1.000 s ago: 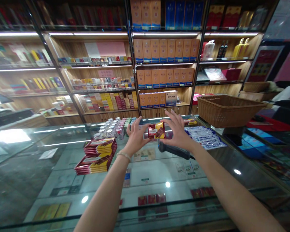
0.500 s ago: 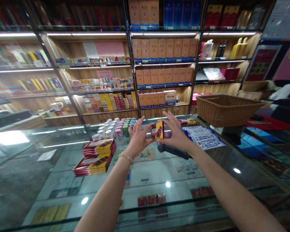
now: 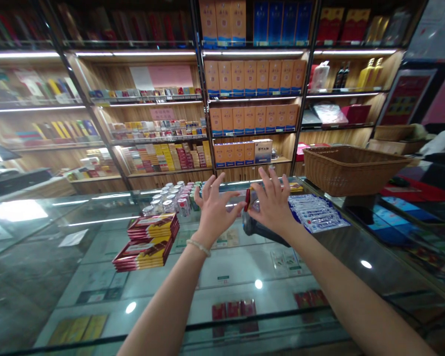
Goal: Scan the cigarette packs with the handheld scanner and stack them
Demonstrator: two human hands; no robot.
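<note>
My right hand (image 3: 272, 202) holds a small red and yellow packet (image 3: 248, 199) by its edge, between thumb and fingers, above the glass counter. The packet is turned nearly side-on. Just left of it is my left hand (image 3: 217, 207), fingers spread, its thumb and index tips close to the packet with nothing visible between them. Beneath my right hand a black handheld device (image 3: 263, 232) lies on the glass. To the left, two stacks of red and yellow packets (image 3: 144, 252) overlap. White-and-blue wrapped sticks (image 3: 315, 212) lie right of my right hand.
Small cans (image 3: 170, 195) stand in rows behind my left hand. A wicker basket (image 3: 348, 170) sits at the counter's back right. Shelves with orange boxes (image 3: 250, 76) rise behind the glass counter (image 3: 237, 272). A white paper (image 3: 73, 238) lies at left.
The packet has turned from showing its broad face to nearly side-on. My left fingers have come off it and spread, while my right hand keeps hold of it.
</note>
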